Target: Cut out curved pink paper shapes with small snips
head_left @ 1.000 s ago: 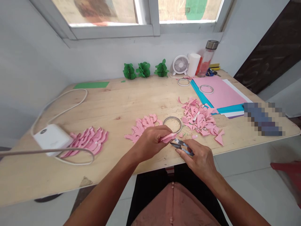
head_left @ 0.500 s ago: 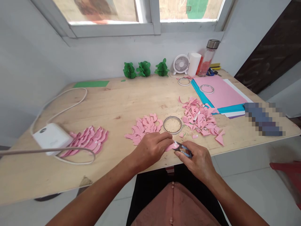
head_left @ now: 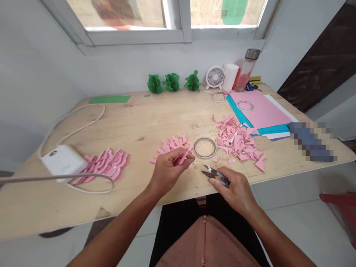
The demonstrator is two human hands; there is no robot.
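Note:
Pinched in the fingers of my left hand [head_left: 170,167] is a pink paper piece [head_left: 182,157], partly hidden by the fingers. My right hand [head_left: 234,185] grips a pair of thread snips [head_left: 214,173] whose blades stand apart and point left, with a small white bit on the upper blade. Behind my left hand lies a pile of curved pink paper cutouts [head_left: 172,142]. A roll of tape [head_left: 205,148] rests flat beyond the snips. Pink paper scraps [head_left: 238,139] are heaped to its right.
At left, more pink cutouts [head_left: 107,166] touch a white power bank [head_left: 63,162] with a looping cable. Green paper ornaments [head_left: 171,82], a small fan [head_left: 215,77] and a glass bottle [head_left: 246,72] stand along the wall. Coloured paper sheets [head_left: 261,109] lie at right.
My left hand has turned and drawn back left with the pink piece, away from the snips. The snips' blades have opened and no longer touch the paper.

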